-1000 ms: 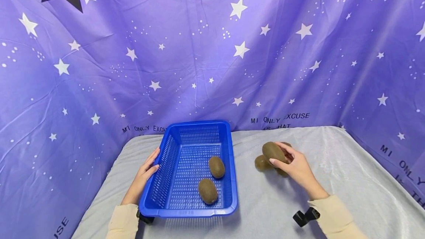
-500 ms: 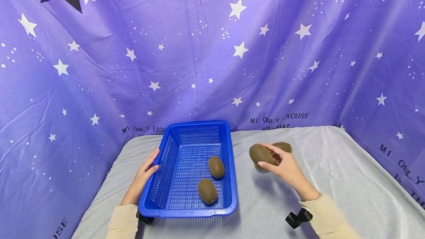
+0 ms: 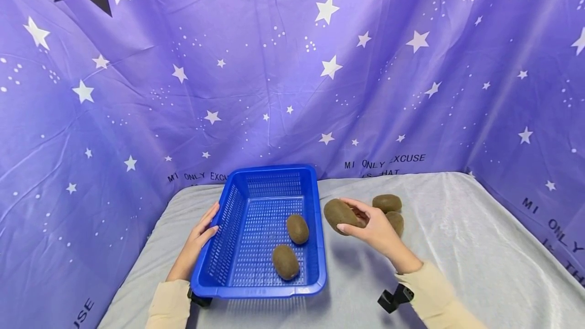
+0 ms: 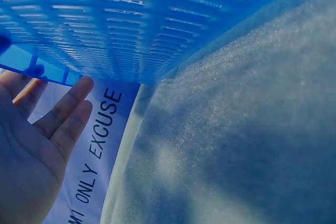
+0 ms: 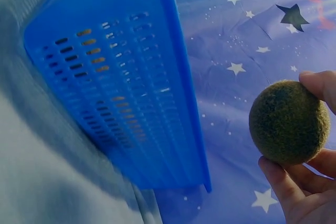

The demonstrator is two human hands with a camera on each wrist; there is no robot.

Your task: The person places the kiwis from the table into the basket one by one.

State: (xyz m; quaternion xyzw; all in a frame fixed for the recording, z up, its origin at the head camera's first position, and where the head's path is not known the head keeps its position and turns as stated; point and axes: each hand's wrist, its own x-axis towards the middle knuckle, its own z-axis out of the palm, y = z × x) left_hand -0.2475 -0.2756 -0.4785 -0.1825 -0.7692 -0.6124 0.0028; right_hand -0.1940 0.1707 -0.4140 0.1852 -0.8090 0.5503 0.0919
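A blue plastic basket (image 3: 259, 291) with slotted walls holds two brown, fuzzy kiwis, one kiwi (image 3: 298, 229) behind the other kiwi (image 3: 285, 262), both toward its right side. My left hand (image 3: 197, 240) touches the basket's left rim with fairly straight fingers; in the left wrist view the palm (image 4: 31, 156) is outside the wall. Just right of the basket, my right hand (image 3: 377, 230) holds another kiwi (image 3: 339, 215) above the cloth, thumb on one side and fingers on the other. The right wrist view shows this held kiwi (image 5: 289, 123) beside the basket wall.
Two more kiwis lie on the grey cloth behind the right hand: a far kiwi (image 3: 387, 202) and a nearer kiwi (image 3: 395, 222), partly hidden. A purple star-printed curtain (image 3: 269, 65) hangs around the table's back and sides.
My right hand has carried its kiwi leftward from the group on the cloth toward the basket, uncovering kiwis behind it. The left hand and basket stay in place.
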